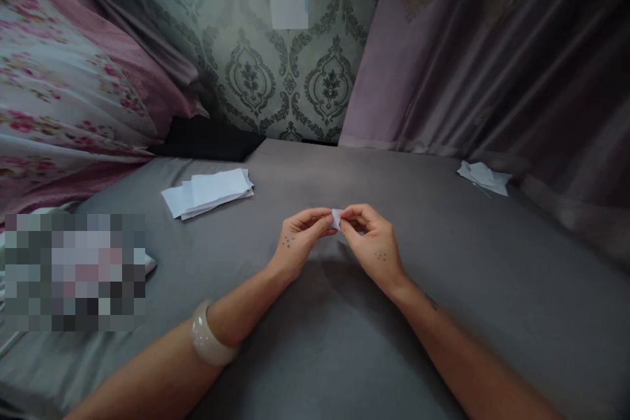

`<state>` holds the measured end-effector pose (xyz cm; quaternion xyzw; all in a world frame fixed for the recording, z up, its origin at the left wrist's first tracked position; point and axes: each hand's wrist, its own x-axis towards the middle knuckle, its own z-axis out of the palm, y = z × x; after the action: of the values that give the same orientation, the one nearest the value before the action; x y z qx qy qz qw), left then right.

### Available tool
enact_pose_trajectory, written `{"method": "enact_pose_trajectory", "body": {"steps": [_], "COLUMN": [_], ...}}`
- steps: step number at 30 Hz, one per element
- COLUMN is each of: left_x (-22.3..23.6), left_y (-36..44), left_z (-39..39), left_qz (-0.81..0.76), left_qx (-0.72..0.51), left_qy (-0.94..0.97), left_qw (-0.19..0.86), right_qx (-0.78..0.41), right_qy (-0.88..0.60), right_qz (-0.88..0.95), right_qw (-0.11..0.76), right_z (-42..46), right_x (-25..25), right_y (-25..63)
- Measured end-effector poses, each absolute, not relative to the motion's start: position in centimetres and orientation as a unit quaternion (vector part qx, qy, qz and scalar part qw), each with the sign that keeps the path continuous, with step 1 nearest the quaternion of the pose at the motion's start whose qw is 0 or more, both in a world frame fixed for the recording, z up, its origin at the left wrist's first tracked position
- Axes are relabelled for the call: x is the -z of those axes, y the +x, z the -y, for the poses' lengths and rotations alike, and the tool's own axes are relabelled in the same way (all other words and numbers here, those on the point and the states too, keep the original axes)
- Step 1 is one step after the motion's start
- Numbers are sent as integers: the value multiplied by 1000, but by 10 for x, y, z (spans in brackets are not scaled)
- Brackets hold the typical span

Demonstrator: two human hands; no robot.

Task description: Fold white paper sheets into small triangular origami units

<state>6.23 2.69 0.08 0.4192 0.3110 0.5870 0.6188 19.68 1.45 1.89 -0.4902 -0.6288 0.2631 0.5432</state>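
Note:
Between my two hands is a small piece of white paper (336, 218), mostly covered by my fingers, so its full shape is hidden. My left hand (302, 239) pinches its left side between thumb and fingers. On the right side, the thumb and fingertips of my right hand (371, 239) grip it too. Both hands are held close together over the grey sheet (339, 335), with a shadow beneath them. A pale bangle (209, 336) circles my left wrist.
A stack of white paper sheets (216, 190) lies at left. Folded or crumpled white papers (485, 176) lie at far right, beside a thin stick-like item. Black cloth (211, 138) is at the back left. Curtains (443, 52) hang on both sides; a blurred patch hides the lower left.

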Motion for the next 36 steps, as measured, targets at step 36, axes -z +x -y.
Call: {"method": "enact_pose_trajectory", "body": {"steps": [36], "left_x": [-8], "left_y": [65], "left_z": [-19], "left_qz": [-386], "left_qx": [-609], "left_qy": [457], "left_qw": [522], "right_qx": [-44], "right_qy": [-431], "right_qz": [785], "right_qw": [443], "right_z": [-2], "right_x": [-18], "right_y": [188]}}
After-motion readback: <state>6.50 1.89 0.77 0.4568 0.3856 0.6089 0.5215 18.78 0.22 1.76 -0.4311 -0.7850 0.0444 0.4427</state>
